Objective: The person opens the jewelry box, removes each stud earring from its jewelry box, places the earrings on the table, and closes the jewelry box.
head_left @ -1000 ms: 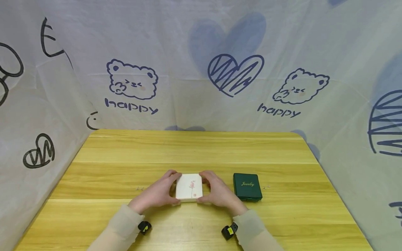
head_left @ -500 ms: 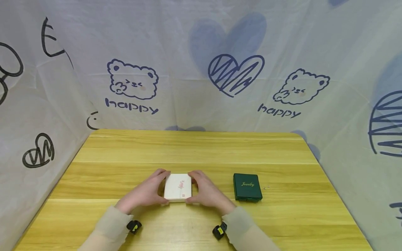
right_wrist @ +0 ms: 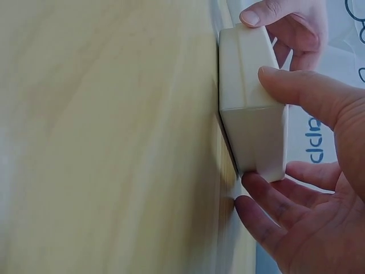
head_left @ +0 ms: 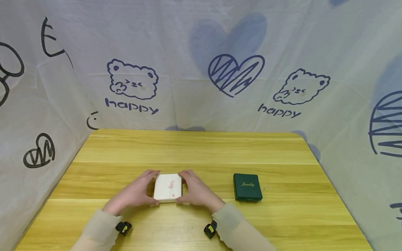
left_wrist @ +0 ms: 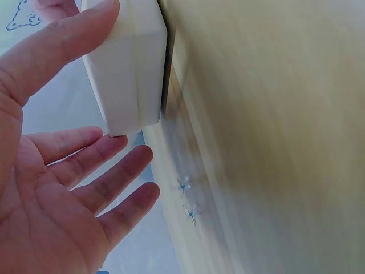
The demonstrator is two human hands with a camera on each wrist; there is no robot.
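A small white box [head_left: 168, 187] with a pink flower print is held from both sides, its lid down. My left hand [head_left: 139, 190] grips its left side, thumb at the near corner and fingertips at the far one. On the opposite side my right hand [head_left: 198, 191] pinches it the same way. A thin dark line runs under the box [right_wrist: 245, 85] in the right wrist view; I cannot tell whether it touches the table. Two tiny shiny pieces [left_wrist: 190, 214] lie on the table beyond my left fingers in the left wrist view; the left hand hides them in the head view.
A dark green box [head_left: 247, 187] lettered "Jewelry" lies on the wooden table [head_left: 201, 150] to the right. Tiny pale pieces [head_left: 266, 188] lie just right of it. A white cloth [head_left: 188, 101] with drawings hangs behind the table and at both sides.
Both hands have moved left together with the white box between them. The left hand now covers the tiny pieces seen earlier on the left. The green box has stayed put.
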